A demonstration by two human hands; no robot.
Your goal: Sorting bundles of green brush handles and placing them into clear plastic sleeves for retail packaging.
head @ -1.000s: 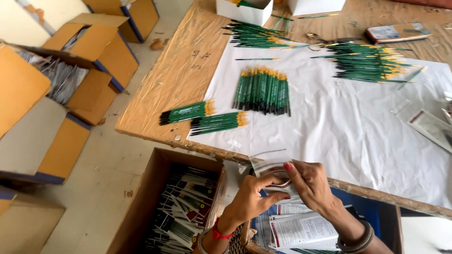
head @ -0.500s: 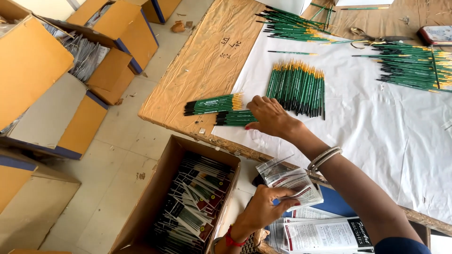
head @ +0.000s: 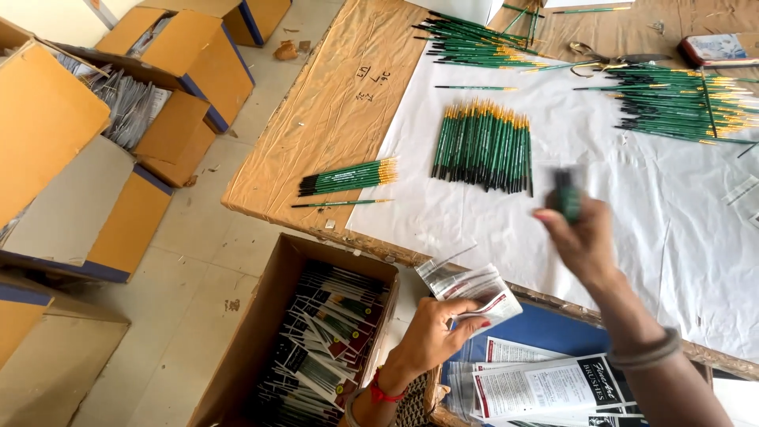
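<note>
Right hand (head: pixel 581 233) is closed around a blurred green brush bundle (head: pixel 565 194) over the white sheet (head: pixel 664 237); your left hand (head: pixel 435 336) pinches a clear packet (head: pixel 470 285) above the box (head: pixel 269 316).

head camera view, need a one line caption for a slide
Left hand holds a clear packet; right hand lifts a blurred bundle of green brushes over the table.

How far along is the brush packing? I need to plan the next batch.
Done: filled packets fill the brown cardboard box on the floor. In hand: the left hand holds a clear plastic sleeve; the right hand grips a blurred green bundle. Left: green-handled brushes piled across the white sheet.
</note>
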